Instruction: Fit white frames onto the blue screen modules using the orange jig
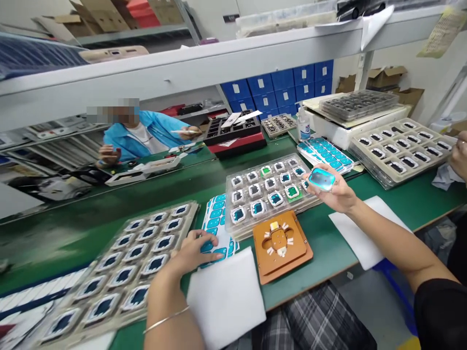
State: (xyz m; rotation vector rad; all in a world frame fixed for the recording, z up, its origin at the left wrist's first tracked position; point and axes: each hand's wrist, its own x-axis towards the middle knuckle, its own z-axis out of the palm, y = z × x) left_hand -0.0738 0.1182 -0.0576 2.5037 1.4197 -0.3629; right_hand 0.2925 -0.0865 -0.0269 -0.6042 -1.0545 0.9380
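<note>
My right hand (341, 197) is raised over the right end of a clear tray (233, 228), closed around a small rounded-rectangular part with a blue border (321, 179). Several white-framed parts sit in that tray's pockets, two of them on green. To the left, my left hand (193, 250) reaches over a sheet of blue stickers (216, 221). Its fingers are apart, their tips at the sheet; no held thing shows between them. An orange fixture (280, 243) with a shaped recess lies on the green table between my hands.
Beside my left arm stands a long tray of white-framed parts (134, 253). White foam sheets (229, 296) lie at the front edge. More blue sticker sheets (326, 153), a bottle (303, 124) and another parts tray (401, 143) are at right. A person in blue (153, 129) sits opposite.
</note>
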